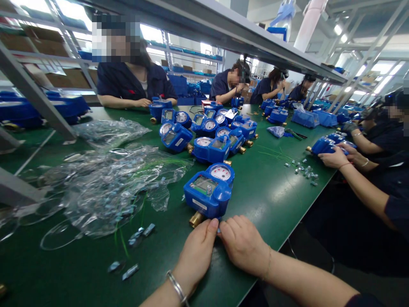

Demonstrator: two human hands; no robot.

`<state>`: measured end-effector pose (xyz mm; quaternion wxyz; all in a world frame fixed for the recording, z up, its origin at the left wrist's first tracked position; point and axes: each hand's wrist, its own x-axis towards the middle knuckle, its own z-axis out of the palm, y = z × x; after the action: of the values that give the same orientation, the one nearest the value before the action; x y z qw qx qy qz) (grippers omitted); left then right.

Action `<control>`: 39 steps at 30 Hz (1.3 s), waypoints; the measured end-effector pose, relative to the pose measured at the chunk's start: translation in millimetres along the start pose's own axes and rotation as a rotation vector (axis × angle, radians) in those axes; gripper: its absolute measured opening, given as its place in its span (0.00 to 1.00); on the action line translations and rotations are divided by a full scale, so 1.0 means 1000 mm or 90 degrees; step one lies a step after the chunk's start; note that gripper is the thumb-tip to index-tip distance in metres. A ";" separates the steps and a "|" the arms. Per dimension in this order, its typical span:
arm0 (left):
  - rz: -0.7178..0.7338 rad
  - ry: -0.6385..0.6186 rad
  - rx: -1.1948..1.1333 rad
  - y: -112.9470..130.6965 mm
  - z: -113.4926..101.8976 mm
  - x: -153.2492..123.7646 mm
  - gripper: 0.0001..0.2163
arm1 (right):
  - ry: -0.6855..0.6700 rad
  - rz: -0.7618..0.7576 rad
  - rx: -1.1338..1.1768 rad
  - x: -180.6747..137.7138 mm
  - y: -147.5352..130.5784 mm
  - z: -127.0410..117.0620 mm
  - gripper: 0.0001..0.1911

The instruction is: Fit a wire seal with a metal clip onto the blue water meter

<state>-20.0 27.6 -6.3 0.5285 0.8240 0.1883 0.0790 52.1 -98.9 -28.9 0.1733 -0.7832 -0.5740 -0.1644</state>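
Observation:
My left hand (pixel 198 249) and my right hand (pixel 244 246) meet at the near side of a blue water meter (pixel 206 194), thumbs and fingers pinched together. A sliver of a small light-blue piece (pixel 219 230) shows between the fingertips; the rest of it is hidden. The meter has a round white dial (pixel 220 172), a display window and a brass pipe end (pixel 196 219) beside my left fingers. To the left, light-blue tags (pixel 149 230) like small seals lie loose on the green table (pixel 255 200).
Clear plastic bags (pixel 105 192) with more tags and green wires spread over the left side. Several blue meters (pixel 211 147) cluster behind the near one. A co-worker's hands (pixel 337 157) hold a meter at the right, near a tag pile (pixel 306 169). A metal shelf post (pixel 47 81) rises at left.

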 end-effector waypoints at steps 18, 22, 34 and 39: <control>-0.007 0.091 0.031 -0.010 -0.003 -0.002 0.16 | -0.222 0.742 1.233 0.031 -0.021 0.010 0.10; 0.001 0.021 0.071 -0.009 -0.016 -0.006 0.19 | -0.033 0.665 0.937 0.019 -0.011 0.007 0.19; -0.121 0.003 0.237 -0.010 -0.021 -0.054 0.20 | -0.115 0.401 0.568 0.064 0.109 0.017 0.32; -0.190 0.063 0.243 -0.016 -0.030 -0.086 0.21 | -0.268 0.444 0.589 0.059 0.103 0.014 0.30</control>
<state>-112.1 24.7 -2.5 0.3595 0.8669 0.3452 0.0032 167.9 -71.6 -23.4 0.4219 -0.7840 -0.3180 0.3259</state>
